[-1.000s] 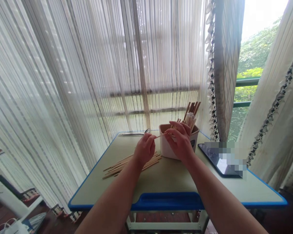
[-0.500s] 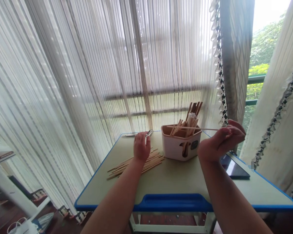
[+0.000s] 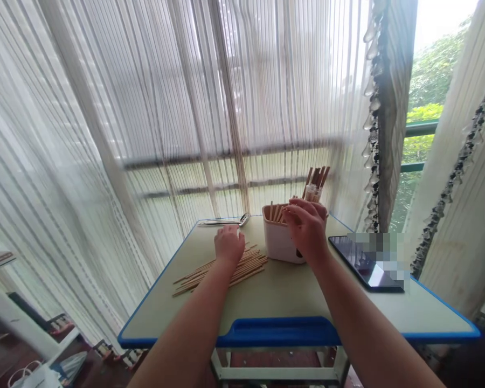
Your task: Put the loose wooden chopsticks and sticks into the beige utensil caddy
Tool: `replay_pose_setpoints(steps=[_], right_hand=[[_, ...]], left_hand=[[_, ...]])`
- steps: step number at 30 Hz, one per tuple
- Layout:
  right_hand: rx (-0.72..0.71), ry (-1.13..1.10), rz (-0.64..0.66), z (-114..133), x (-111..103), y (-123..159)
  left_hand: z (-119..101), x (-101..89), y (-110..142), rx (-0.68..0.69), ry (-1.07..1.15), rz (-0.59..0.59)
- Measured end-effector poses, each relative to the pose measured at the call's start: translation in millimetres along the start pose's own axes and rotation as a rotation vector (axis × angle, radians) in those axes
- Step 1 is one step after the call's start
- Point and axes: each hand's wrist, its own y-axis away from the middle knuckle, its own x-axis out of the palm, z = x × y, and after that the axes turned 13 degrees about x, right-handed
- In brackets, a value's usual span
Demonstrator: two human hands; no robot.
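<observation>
My left hand point(image 3: 228, 245) is over the far part of a loose pile of wooden chopsticks point(image 3: 246, 265), its fingers curled; whatever they hold, if anything, is hidden. At the rim of a white chopstick holder point(image 3: 281, 242) with a brown inside is my right hand point(image 3: 307, 223). Its thumb and fingertips pinch at the top of a light wooden chopstick point(image 3: 283, 212), which is mostly hidden. Several light sticks stand in the holder, with dark brown chopsticks point(image 3: 319, 177) and a clear-wrapped bundle point(image 3: 313, 191) behind my hand.
A metal slotted spoon point(image 3: 243, 220) lies at the table's back left. On the right is a black tablet point(image 3: 367, 269). The pale table point(image 3: 283, 299) has a blue edge and front tray point(image 3: 283, 330). Sheer curtains point(image 3: 178, 108) hang behind it.
My right hand has moved left and down from right of the holder to its rim, bringing the chopstick with it. My left hand stays by the pile, its fingers more curled.
</observation>
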Motion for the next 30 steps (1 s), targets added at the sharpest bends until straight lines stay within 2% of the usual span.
replay_pose_setpoints(steps=[2,4,6,8,14,18,21,25,27,30], right_hand=[[0.017,0.018,-0.004,0,0,1],[0.024,0.036,-0.018,2,-2,1],[0.019,0.033,-0.046,4,-5,1],[0.003,-0.001,-0.085,6,-7,1],[-0.026,-0.093,-0.175,10,-12,2],[-0.035,-0.105,-0.181,12,-14,3],[-0.052,-0.091,-0.137,13,-13,4],[-0.153,-0.061,-0.045,16,-11,10],[-0.217,-0.083,0.03,18,-10,13],[-0.249,-0.141,0.122,21,-10,15]], left_hand=[[1,1.2,0,-0.06,-0.053,0.263],[2,1.5,1,-0.055,-0.06,0.441],[1,1.2,1,-0.021,-0.041,0.503],[1,1.0,1,0.01,-0.021,0.502],[2,2.8,3,0.063,0.043,0.397],[3,1.4,1,0.086,0.084,0.291],[2,-1.7,-1,0.116,0.144,0.097],[-4,-5.0,-4,0.268,0.328,-0.197],[-7,-5.0,-4,0.327,0.405,-0.268],[-8,-3.5,-4,0.315,0.449,-0.286]])
